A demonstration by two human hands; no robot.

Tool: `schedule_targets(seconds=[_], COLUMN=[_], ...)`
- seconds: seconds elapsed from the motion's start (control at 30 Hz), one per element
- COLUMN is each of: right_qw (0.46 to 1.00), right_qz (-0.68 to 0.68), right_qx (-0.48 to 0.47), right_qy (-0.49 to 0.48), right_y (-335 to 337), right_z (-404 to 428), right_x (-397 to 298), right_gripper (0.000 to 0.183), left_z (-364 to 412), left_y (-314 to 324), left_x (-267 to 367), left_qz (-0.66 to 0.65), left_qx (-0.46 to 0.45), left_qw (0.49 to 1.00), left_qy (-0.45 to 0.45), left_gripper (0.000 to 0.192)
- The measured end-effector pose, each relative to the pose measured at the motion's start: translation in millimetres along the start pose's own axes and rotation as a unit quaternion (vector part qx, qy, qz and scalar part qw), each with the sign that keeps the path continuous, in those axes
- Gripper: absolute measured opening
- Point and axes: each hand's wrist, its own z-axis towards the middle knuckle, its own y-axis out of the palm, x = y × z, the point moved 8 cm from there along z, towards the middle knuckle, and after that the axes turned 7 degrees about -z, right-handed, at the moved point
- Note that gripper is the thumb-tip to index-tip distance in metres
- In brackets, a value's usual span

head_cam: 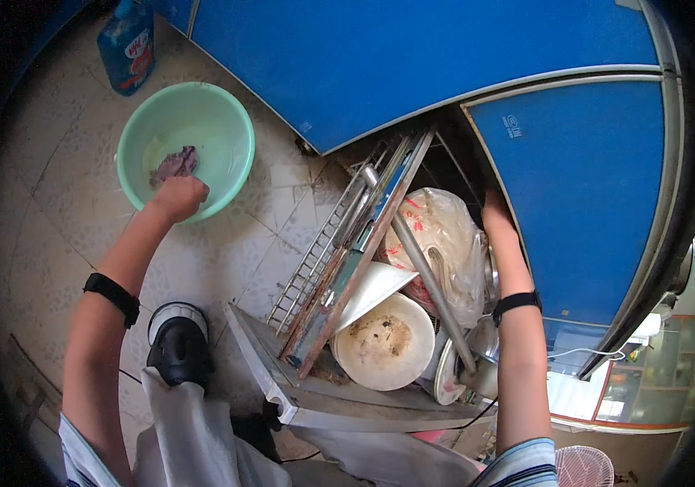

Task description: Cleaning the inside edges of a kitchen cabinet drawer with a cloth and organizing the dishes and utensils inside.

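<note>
Over the near rim of a light green plastic basin [232,146] is my left hand [183,198], closed on a crumpled purplish cloth [178,163] that hangs inside the basin. My right hand [495,207] reaches in beside the blue cabinet door [573,182], at the far right of a pulled-out drawer [384,420]; its fingers are hidden in the dark. Just left of that arm, a tied clear plastic bag [445,243] with red print lies in the drawer. A stained white bowl [384,341] stands nearer to me.
A blue bottle [127,52] stands on the tiled floor [67,201] behind the basin. A wire rack [311,262] and a metal-edged board [359,249] lean across the drawer. A metal tube [436,292] and a pot [482,371] are also there. My black shoe [180,347] is below the basin.
</note>
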Motion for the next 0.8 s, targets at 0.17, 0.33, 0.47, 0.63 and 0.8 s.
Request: schedule_targets(seconds=[0.17,0.33,0.47,0.63,0.8], right_qw=[0.975,0.977,0.984,0.995,0.993], right_qz=[-0.163,0.000,-0.128,-0.088,-0.108], right_qx=[0.078,0.178,0.100,0.018,0.050], right_qy=[-0.130,-0.118,-0.071,0.043,0.018], right_y=[44,30,45,33,64], right_z=[3,0,10,27,29], right_x=[33,32,30,15,40], right_gripper=[0.034,0.034,0.032,0.034,0.038], left_z=[0,1,8,5,2], left_y=[-12,-10,-15,-11,-10], left_x=[12,9,23,17,16], left_qz=[-0.001,0.007,0.013,0.035,0.027], left_qx=[-0.008,0.022,0.029,0.008,0.023], left_qw=[1.000,0.999,0.998,0.999,0.998], left_qy=[-0.006,0.023,0.045,0.024,0.048], left_gripper=[0.016,0.015,0.017,0.020,0.018])
